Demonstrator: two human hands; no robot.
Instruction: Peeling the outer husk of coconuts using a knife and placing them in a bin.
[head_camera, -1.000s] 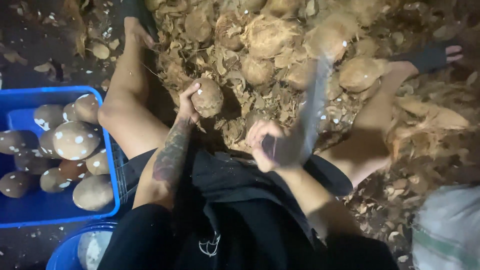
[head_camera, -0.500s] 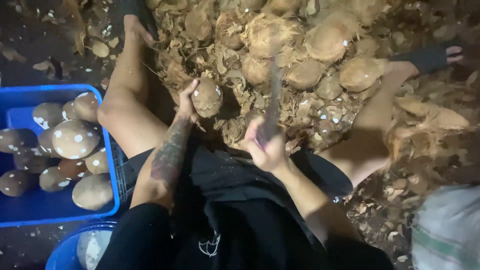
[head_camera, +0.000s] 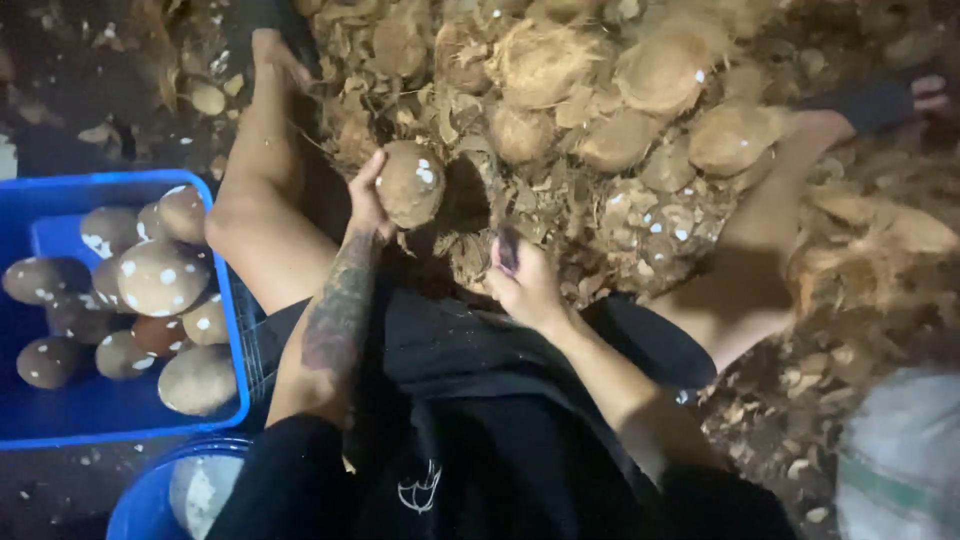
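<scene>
A round brown husked coconut (head_camera: 410, 182) sits upper centre, gripped by the left hand (head_camera: 368, 200). The right hand (head_camera: 525, 285), centre frame, is closed around a dark knife handle (head_camera: 507, 247). A blue plastic crate (head_camera: 100, 415) of peeled coconuts fills the left.

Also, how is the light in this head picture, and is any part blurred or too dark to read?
Head view: the light is dim and warm, falling mostly on the husk pile. The left hand holds a coconut fairly sharp. The tool in the right hand is dark and smeared. The blue crate looks clear; the corners sink into shadow.
</scene>
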